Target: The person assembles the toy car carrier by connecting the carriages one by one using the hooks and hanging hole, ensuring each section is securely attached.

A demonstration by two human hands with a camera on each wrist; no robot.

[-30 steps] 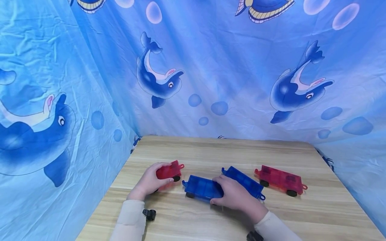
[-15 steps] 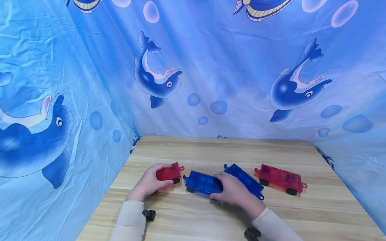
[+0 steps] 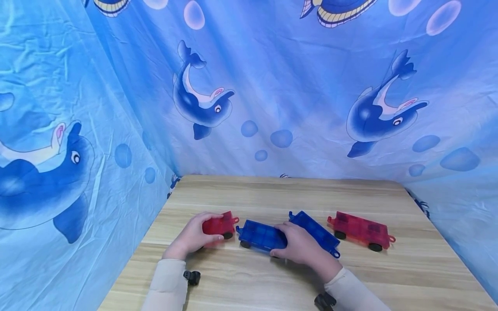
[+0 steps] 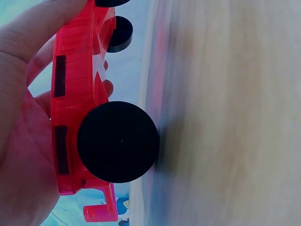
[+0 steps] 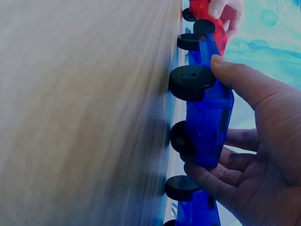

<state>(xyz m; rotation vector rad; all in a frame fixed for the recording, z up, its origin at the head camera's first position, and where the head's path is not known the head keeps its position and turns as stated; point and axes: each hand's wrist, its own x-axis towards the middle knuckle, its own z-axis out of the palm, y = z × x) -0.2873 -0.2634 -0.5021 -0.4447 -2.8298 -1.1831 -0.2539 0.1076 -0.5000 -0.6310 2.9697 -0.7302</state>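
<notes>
My left hand (image 3: 194,233) grips a translucent red toy train car (image 3: 218,224) from its left end. The black wheel (image 4: 118,141) and the hook at the car's near end show in the left wrist view. My right hand (image 3: 297,244) holds a translucent blue toy train car (image 3: 260,235), thumb on the near side and fingers around the far side and end. The blue car's hook (image 3: 240,232) is right beside the loop (image 3: 235,220) of the red car. Part of each held car is hidden under the hand.
A second blue car (image 3: 317,229) lies at a slant just behind my right hand. Farther right, a second red car (image 3: 362,230) stands on the wooden table (image 3: 295,190). A blue dolphin-print curtain (image 3: 264,77) hangs behind and at both sides.
My right hand has moved the blue car slightly away from me, its hooked end now nearer the red car's loop. The left hand has turned the red car slightly.
</notes>
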